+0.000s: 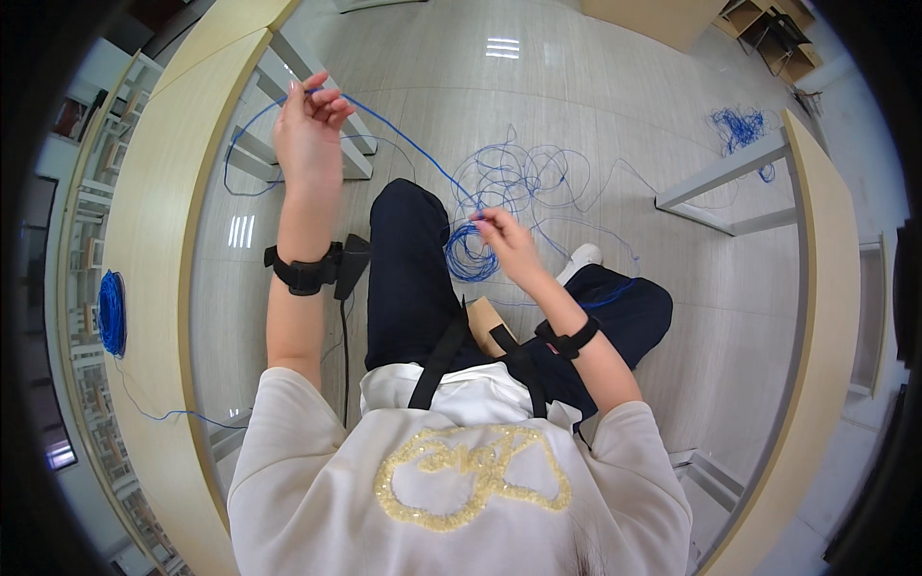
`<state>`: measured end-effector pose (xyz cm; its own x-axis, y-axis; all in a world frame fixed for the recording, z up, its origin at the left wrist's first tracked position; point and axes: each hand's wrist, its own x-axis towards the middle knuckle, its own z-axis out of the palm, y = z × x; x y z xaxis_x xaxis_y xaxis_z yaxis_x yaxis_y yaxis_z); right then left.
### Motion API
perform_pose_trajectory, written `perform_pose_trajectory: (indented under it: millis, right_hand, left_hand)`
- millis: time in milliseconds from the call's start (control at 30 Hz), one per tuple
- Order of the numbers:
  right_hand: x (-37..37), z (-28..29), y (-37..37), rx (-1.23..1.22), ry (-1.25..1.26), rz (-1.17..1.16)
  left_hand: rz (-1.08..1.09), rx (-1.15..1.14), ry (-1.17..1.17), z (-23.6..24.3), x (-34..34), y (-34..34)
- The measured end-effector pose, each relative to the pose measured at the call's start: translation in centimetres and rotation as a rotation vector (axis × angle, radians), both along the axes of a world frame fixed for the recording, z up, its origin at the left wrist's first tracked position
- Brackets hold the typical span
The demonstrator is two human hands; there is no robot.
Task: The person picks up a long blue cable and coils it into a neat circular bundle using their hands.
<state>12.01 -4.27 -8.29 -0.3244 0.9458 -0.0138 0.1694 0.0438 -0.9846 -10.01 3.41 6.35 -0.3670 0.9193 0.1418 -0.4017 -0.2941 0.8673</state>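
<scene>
Raised at the upper left, my left hand (314, 120) pinches a thin blue wire (408, 140) between thumb and fingers, its other fingers loosely curled. From there the wire slants down to my right hand (511, 250), and on the other side it hangs in a loop beside the left table's legs. My right hand is closed at the top of a round coil of blue wire (471, 256), which hangs below the fingertips near my left knee. Beyond the coil, loose loops of blue wire (526, 178) spread over the tiled floor.
A light wooden table (158, 250) runs along my left, bearing another wound blue coil (112, 314). A second table (824, 221) stands to my right, with a blue wire tangle (738, 130) on the floor by its far end. A black cable (346, 355) hangs near my left arm.
</scene>
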Motion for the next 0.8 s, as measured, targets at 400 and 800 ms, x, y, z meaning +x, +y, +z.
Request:
perform_pose_trajectory:
  millis: [400, 800]
  right_hand:
    - [4.0, 3.4, 0.3, 0.869, -0.688, -0.083]
    - [6.1, 5.3, -0.3, 1.236, -0.715, 0.013]
  left_hand:
    - [-0.513, 0.228, 1.331, -7.6, 7.0, -5.1]
    - [-1.696, -0.569, 0.228, -8.7, 8.2, -2.5]
